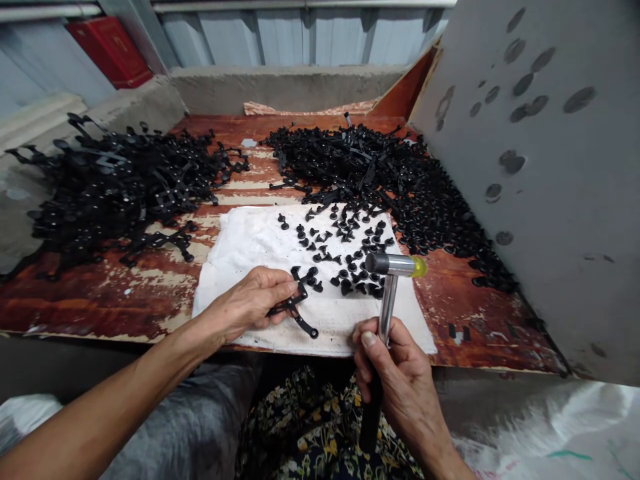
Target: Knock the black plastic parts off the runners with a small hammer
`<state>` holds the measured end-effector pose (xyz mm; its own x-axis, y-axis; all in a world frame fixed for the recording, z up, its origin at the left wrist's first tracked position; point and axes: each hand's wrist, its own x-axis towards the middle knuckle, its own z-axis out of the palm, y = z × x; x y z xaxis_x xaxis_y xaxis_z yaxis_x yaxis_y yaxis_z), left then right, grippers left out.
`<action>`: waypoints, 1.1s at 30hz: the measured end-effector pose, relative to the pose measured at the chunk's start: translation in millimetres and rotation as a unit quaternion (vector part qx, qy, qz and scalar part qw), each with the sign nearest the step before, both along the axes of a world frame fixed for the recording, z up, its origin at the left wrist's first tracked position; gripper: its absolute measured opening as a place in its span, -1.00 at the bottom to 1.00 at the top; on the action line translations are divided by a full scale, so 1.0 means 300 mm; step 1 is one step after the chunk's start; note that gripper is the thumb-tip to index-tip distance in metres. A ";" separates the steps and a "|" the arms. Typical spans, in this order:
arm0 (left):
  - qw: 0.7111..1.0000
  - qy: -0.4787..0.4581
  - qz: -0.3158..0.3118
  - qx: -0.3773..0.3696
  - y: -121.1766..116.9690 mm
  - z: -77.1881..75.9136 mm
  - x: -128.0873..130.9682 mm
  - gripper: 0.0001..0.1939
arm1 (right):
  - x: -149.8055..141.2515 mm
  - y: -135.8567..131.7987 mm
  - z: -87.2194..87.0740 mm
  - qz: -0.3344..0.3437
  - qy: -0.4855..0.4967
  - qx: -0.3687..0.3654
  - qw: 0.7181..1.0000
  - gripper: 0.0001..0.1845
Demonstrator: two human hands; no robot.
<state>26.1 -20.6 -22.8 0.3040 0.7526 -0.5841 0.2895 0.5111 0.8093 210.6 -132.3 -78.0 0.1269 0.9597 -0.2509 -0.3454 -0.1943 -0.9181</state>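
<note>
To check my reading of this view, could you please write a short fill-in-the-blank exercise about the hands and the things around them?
The right hand grips a hammer whose metal head ends in a ____ tip.
The left hand holds a black plastic runner above a sheet of ____ cloth.
A grey panel marked with dark round spots stands to the person's ____.

Missing words: yellow; white; right.
</note>
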 end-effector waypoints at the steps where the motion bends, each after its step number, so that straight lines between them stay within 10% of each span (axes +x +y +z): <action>1: 1.000 0.001 0.003 -0.003 0.000 0.003 0.003 -0.65 | -0.001 0.000 0.001 0.002 -0.002 -0.002 1.000 -0.70; 10: 0.999 0.029 0.017 -0.021 0.007 0.024 0.023 -0.73 | 0.066 0.005 0.062 0.048 -0.174 0.028 0.983 -0.69; 16: 0.995 0.087 -0.044 0.013 0.023 0.048 0.025 -0.65 | 0.136 0.049 0.105 0.123 -0.467 0.258 0.837 -0.41; 24: 0.981 0.161 -0.106 0.032 0.060 0.069 0.021 -0.71 | 0.143 0.100 0.161 0.211 -0.596 0.311 0.709 -0.33; 30: 0.977 0.151 -0.146 0.042 0.074 0.033 -0.007 -0.70 | 0.144 0.084 0.176 0.157 -0.548 0.356 0.740 -0.22; 33: 0.977 0.157 -0.139 0.042 0.073 0.030 -0.007 -0.72 | 0.147 0.084 0.169 0.182 -0.583 0.344 0.713 -0.17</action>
